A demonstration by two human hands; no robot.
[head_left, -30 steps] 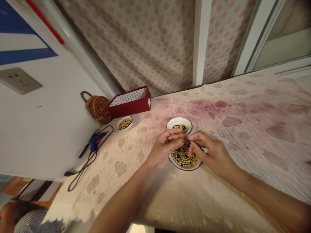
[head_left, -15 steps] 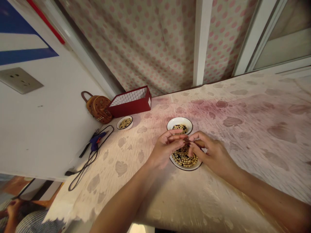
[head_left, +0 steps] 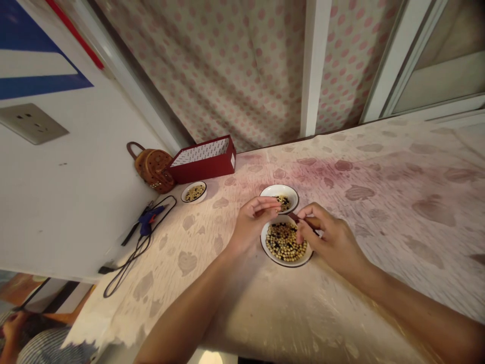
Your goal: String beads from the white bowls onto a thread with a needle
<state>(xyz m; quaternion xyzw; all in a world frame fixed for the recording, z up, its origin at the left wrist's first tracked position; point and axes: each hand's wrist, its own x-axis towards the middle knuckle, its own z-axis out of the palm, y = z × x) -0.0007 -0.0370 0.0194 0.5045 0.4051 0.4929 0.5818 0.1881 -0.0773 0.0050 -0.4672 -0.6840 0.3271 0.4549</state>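
A white dark-rimmed bowl (head_left: 265, 251) holds many yellow and black beans (head_left: 285, 245). Directly behind it, a second white bowl (head_left: 271, 190) has a smaller heap of similar beans (head_left: 283, 202), partly covered by my fingers. My left hand (head_left: 255, 220) is over the left side where the two bowls meet, thumb and fingertips brought together. Whatever is between them is too small to make out. At the front bowl's right rim, my right hand (head_left: 328, 235) grips a slim reddish-brown stick-like piece (head_left: 293, 216), mostly hidden by the fingers.
A small bowl of mixed beans (head_left: 194, 192) stands left, before a red open box (head_left: 204, 169). A brown backpack-shaped bag (head_left: 154, 168) leans at the wall. Near the left table edge lies a blue glue gun (head_left: 146, 222) with its cord. Another person's hand (head_left: 14, 323) shows lower left.
My left hand has moved slightly up and left, away from the right hand's fingertips, uncovering more of the front bowl. My right hand stays nearly in place with the brown piece.
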